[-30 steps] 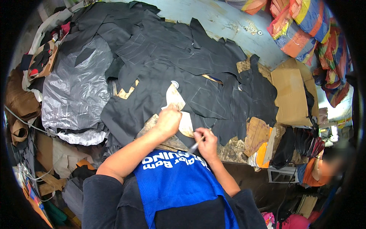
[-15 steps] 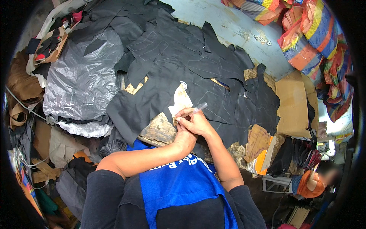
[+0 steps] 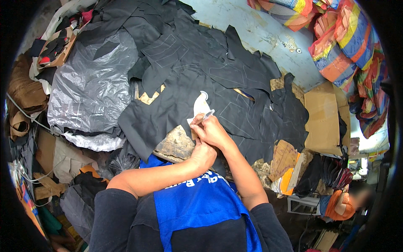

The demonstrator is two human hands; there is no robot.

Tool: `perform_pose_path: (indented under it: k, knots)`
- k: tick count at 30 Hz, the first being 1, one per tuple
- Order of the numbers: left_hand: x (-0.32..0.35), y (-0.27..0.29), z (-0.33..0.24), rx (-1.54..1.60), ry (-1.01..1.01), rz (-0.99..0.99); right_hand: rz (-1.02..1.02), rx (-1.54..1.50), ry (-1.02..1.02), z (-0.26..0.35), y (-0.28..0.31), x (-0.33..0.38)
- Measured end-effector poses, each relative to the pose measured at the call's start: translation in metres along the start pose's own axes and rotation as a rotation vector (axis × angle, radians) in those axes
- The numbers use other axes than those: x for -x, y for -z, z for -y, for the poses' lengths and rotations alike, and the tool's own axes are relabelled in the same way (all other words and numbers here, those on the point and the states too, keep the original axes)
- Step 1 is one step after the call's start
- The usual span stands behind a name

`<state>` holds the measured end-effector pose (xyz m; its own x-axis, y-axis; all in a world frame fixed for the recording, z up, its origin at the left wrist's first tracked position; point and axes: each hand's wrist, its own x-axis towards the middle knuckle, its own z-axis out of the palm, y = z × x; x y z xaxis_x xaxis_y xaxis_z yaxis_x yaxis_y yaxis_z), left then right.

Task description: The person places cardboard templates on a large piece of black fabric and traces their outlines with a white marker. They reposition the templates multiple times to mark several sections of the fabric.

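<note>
A cream card pattern (image 3: 200, 106) lies on a sheet of black fabric (image 3: 235, 109) spread over the work table. My right hand (image 3: 212, 129) grips a slim silver marking pen (image 3: 207, 114), its tip at the pattern's lower right edge. My left hand (image 3: 203, 154) sits just below the right one, fingers curled, pressing on the near end of the pattern and fabric at the table's worn front edge (image 3: 176, 145). Thin traced outlines show on the black fabric around the pattern.
More black fabric pieces (image 3: 176, 46) are piled at the back. A grey plastic sheet (image 3: 90, 90) lies left, brown paper rolls (image 3: 23, 96) at far left. Cardboard (image 3: 323, 117) and card patterns (image 3: 283, 157) sit right; striped woven sacks (image 3: 344, 42) upper right. Another person (image 3: 346, 203) is lower right.
My two hands have come together at the pattern's near end. The right hand with the pen has moved up-left onto the pattern's edge; the view has shifted slightly.
</note>
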<state>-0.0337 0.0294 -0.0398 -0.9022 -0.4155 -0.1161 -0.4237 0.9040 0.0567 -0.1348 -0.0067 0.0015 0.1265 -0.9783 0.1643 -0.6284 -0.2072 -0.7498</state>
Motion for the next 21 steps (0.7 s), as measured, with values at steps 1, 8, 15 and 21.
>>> perform_pose_path:
  k: [1, 8, 15, 21]
  knots:
    - [0.0, 0.001, 0.003, 0.109, 0.017, -0.012, -0.014, 0.0, 0.0, -0.001, -0.002, -0.006]
    - [0.004, 0.007, 0.02, 0.35, 0.131, -0.259, -0.052, 0.01, 0.028, -0.011, -0.011, -0.03]
    - [0.001, 0.009, 0.028, 0.342, 0.194, -0.167, -0.035, -0.012, -0.054, -0.008, -0.001, -0.03]
    - [-0.008, 0.025, 0.041, 0.377, 0.264, -0.138, -0.079, 0.092, -0.047, -0.017, 0.016, -0.051]
